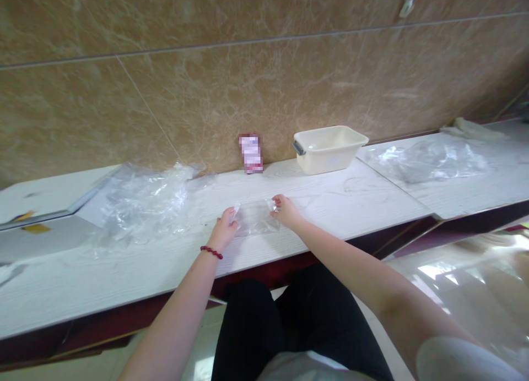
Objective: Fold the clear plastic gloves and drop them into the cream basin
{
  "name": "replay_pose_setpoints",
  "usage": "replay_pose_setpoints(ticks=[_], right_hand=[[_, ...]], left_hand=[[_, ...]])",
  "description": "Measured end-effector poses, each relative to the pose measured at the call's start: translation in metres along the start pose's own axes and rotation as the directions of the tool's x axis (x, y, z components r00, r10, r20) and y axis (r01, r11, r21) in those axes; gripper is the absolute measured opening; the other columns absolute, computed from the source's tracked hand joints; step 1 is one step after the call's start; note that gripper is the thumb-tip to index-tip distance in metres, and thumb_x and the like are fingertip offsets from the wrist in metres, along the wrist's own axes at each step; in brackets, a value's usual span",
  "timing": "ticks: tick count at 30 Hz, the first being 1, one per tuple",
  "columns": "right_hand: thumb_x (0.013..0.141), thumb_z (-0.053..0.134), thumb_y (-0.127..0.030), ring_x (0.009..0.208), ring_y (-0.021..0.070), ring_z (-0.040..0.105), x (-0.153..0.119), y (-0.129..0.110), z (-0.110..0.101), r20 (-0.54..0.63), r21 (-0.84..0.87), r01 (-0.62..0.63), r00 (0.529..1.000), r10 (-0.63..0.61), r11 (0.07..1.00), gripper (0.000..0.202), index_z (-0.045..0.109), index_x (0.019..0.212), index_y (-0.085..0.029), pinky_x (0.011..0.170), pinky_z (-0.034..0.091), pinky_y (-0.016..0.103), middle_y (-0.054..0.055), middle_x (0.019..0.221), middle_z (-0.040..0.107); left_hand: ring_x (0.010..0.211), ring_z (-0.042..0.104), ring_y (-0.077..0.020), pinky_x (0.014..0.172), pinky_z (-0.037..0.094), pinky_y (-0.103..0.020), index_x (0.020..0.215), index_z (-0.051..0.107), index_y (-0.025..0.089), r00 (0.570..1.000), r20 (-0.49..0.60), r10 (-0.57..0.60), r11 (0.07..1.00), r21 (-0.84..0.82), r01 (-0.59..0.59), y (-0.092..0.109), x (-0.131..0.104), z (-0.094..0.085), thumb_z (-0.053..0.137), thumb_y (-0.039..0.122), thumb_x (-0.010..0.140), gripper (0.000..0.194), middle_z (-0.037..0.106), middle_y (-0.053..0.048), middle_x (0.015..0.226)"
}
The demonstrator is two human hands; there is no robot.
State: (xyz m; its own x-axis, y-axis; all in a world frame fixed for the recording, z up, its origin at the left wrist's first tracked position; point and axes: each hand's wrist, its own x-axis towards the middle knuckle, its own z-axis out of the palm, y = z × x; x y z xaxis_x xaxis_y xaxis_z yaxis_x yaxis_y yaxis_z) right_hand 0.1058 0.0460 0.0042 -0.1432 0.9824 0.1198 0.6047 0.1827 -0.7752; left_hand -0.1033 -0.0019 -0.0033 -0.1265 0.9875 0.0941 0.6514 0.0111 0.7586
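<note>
A clear plastic bag (256,217) lies on the white table between my two hands. My left hand (225,227) pinches its left edge, and a red bead bracelet is on that wrist. At the bag's upper right corner, my right hand (285,209) has its fingers closed on the plastic. A large crumpled pile of clear plastic (144,202) is to the left of my left hand. Beyond the bag, a small pink and white item, blurred out, (251,153) leans against the wall.
A cream plastic basin (326,159) with a grey handle stands near the wall. More clear plastic (433,159) and a pale cloth (471,130) lie at the right. An open white box (49,232) is at the far left. The table's front edge is close to my knees.
</note>
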Motion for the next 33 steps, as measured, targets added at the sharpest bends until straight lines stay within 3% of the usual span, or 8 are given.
replay_pose_setpoints(ticks=[5,13,19,22,25,30,33], right_hand=[[0.057,0.06,-0.013,0.078,0.0093,0.051,0.002,-0.001,0.001,0.023,0.018,0.015,1.0,-0.015,1.0,0.044,0.046,0.099,-0.017,0.072,0.04,0.022,0.004,0.091,0.05],[0.058,0.06,-0.012,0.08,0.009,0.05,0.004,-0.008,0.001,0.048,0.003,0.008,0.999,-0.008,1.0,0.046,0.046,0.101,-0.016,0.073,0.04,0.022,0.005,0.094,0.05],[0.058,0.06,-0.012,0.079,0.0092,0.051,0.004,-0.009,0.001,0.056,-0.006,0.026,0.998,-0.026,1.0,0.045,0.047,0.101,-0.017,0.072,0.04,0.022,0.005,0.094,0.051],[0.058,0.06,-0.013,0.08,0.0097,0.051,0.006,-0.007,0.002,0.051,-0.01,0.04,0.998,-0.039,0.999,0.045,0.047,0.1,-0.016,0.073,0.04,0.023,0.005,0.093,0.051],[0.057,0.06,-0.012,0.078,0.0094,0.051,0.007,-0.004,0.004,0.05,-0.014,0.055,0.997,-0.055,0.998,0.046,0.046,0.1,-0.016,0.073,0.04,0.023,0.005,0.092,0.051],[0.056,0.06,-0.012,0.076,0.0081,0.051,0.009,0.0,0.006,0.046,0.004,0.08,0.996,-0.08,0.997,0.045,0.046,0.099,-0.014,0.071,0.042,0.022,0.006,0.093,0.049],[0.058,0.059,-0.012,0.075,0.0077,0.052,0.01,0.004,0.003,0.04,0.016,0.066,0.997,-0.067,0.998,0.043,0.046,0.098,-0.015,0.07,0.042,0.022,0.006,0.095,0.047]], left_hand=[[0.098,0.051,-0.0191,0.085,0.037,-0.035,0.106,0.047,0.019,1.0,0.01,-0.005,1.0,0.024,0.005,-0.003,0.001,-0.004,0.047,0.017,0.071,0.035,0.054,-0.009,0.109],[0.088,0.056,-0.0156,0.076,0.043,-0.032,0.115,0.034,0.016,0.999,0.05,-0.005,0.998,-0.056,0.007,-0.008,0.004,-0.005,0.043,0.018,0.074,0.042,0.052,-0.011,0.112],[0.101,0.049,-0.016,0.087,0.036,-0.031,0.116,0.033,0.016,0.995,0.039,0.09,0.975,0.203,-0.096,-0.004,0.001,-0.013,0.038,0.024,0.077,0.04,0.05,-0.01,0.114],[0.104,0.046,-0.0176,0.089,0.034,-0.03,0.113,0.039,0.014,0.991,0.004,0.134,0.912,0.391,-0.125,-0.003,-0.005,-0.018,0.038,0.03,0.077,0.039,0.051,-0.01,0.112],[0.109,0.041,-0.0213,0.092,0.029,-0.035,0.113,0.043,0.016,0.984,0.042,0.171,0.827,0.537,-0.166,-0.003,-0.013,-0.018,0.038,0.032,0.077,0.04,0.049,-0.01,0.115],[0.117,0.028,-0.0274,0.094,0.02,-0.047,0.114,0.046,0.03,0.986,0.091,0.136,0.75,0.641,-0.163,-0.005,-0.021,-0.016,0.034,0.033,0.08,0.036,0.038,-0.004,0.126],[0.117,0.028,-0.0275,0.094,0.02,-0.046,0.115,0.045,0.03,0.986,0.105,0.132,0.738,0.653,-0.169,-0.007,-0.022,-0.017,0.032,0.033,0.081,0.037,0.037,-0.004,0.127]])
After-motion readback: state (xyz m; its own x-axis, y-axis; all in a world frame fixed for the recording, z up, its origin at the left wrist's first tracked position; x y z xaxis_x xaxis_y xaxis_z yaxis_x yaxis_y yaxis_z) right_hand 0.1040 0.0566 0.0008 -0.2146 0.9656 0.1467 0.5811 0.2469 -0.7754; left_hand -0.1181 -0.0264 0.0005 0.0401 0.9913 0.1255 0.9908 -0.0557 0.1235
